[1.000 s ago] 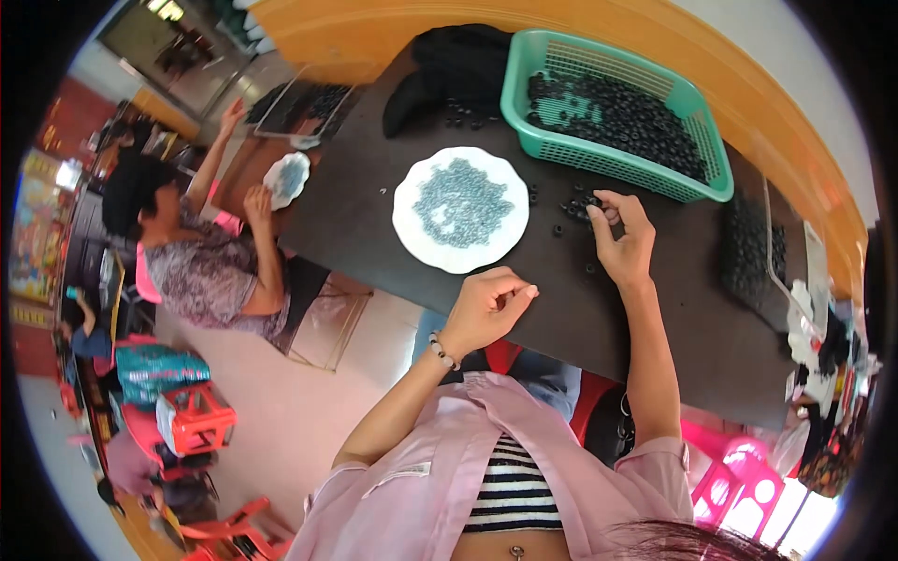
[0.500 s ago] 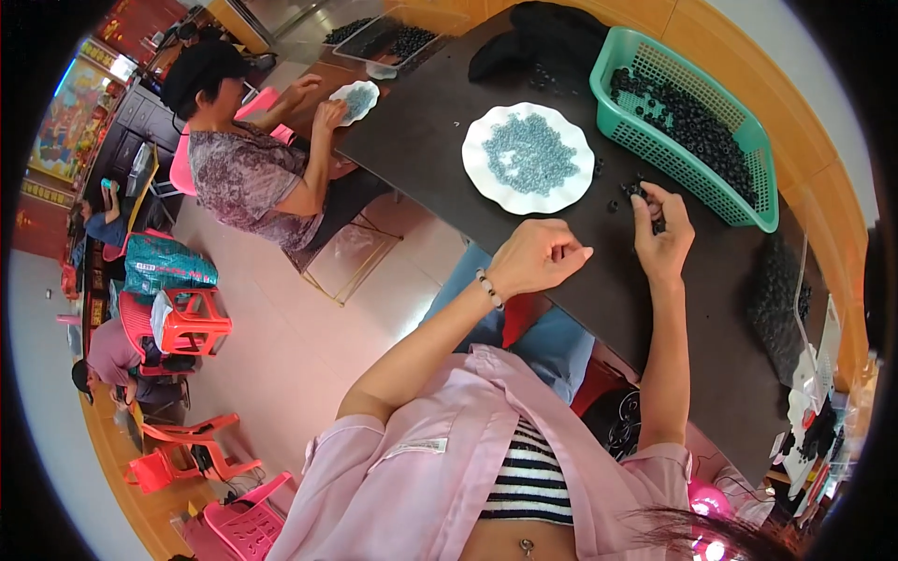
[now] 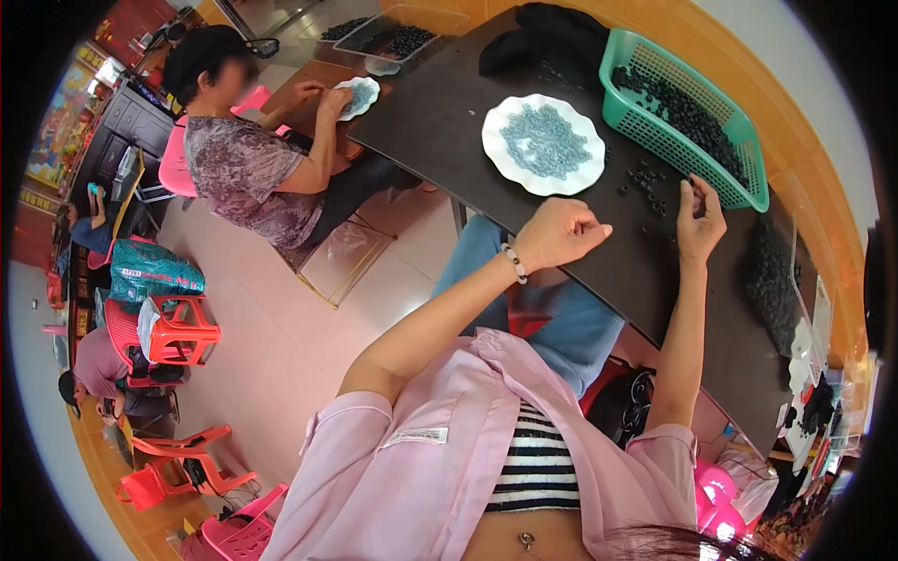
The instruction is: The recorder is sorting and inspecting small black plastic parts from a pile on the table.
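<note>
My left hand (image 3: 558,236) is closed in a pinch above the table's near edge, just below a white scalloped plate (image 3: 593,168). Small clear blue-grey beads (image 3: 545,140) cover the plate's middle. Whatever the left fingers hold, if anything, is too small to see. Farther right, my right hand (image 3: 701,222) is raised with its thumb and fingers curled together; I cannot make out anything between them. Loose small black bead-like pieces (image 3: 645,185) lie on the dark table (image 3: 440,122) beside its fingertips. Beyond them, a green plastic basket (image 3: 687,154) holds many more black pieces.
A black cloth (image 3: 543,42) lies at the far edge. A dark mesh bag (image 3: 773,280) is at right. Across the left corner sits a person (image 3: 248,173) by a smaller plate (image 3: 372,92) of beads and a clear bin (image 3: 400,37). Red stools (image 3: 187,332) stand left.
My right hand has moved right, away from the loose black pieces, which now lie spread on the table. The left hand keeps its pinch. The whole view has shifted slightly.
</note>
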{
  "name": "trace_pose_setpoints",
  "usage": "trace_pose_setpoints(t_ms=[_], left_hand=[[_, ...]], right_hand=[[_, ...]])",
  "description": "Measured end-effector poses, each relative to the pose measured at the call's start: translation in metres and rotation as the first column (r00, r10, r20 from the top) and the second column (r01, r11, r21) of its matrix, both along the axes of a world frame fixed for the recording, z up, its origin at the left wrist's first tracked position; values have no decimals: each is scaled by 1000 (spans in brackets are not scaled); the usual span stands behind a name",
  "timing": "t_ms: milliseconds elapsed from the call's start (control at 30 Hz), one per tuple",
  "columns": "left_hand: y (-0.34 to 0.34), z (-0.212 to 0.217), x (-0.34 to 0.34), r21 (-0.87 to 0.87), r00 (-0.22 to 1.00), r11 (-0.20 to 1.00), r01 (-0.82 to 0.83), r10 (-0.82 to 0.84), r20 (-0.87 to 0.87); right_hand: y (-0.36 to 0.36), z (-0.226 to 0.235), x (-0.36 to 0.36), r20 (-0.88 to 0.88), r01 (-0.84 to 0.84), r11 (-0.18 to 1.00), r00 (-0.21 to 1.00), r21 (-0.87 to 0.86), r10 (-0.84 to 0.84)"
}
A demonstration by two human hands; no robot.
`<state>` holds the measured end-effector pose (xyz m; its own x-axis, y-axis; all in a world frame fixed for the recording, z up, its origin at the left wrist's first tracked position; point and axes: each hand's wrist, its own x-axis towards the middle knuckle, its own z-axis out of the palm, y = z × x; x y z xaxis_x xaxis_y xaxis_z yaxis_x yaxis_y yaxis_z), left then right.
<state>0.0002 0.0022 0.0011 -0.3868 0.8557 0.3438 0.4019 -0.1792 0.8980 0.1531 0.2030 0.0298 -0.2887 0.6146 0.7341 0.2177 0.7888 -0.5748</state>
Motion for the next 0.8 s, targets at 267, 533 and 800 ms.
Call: trace_pose_setpoints(t_ms=[267, 533, 800], left_hand=[[-3, 6, 2, 110, 997, 994, 22, -13, -80], [-12, 18, 1, 28, 999, 999, 28, -29, 42], [-18, 25, -1, 55, 975, 995, 81, -91, 201]], right_hand=[[2, -1, 12, 70, -4, 1000, 998, 10, 3], [-3, 4, 9, 173, -64, 997, 983, 32, 57], [-14, 13, 8, 221, -42, 999, 974, -18, 45]])
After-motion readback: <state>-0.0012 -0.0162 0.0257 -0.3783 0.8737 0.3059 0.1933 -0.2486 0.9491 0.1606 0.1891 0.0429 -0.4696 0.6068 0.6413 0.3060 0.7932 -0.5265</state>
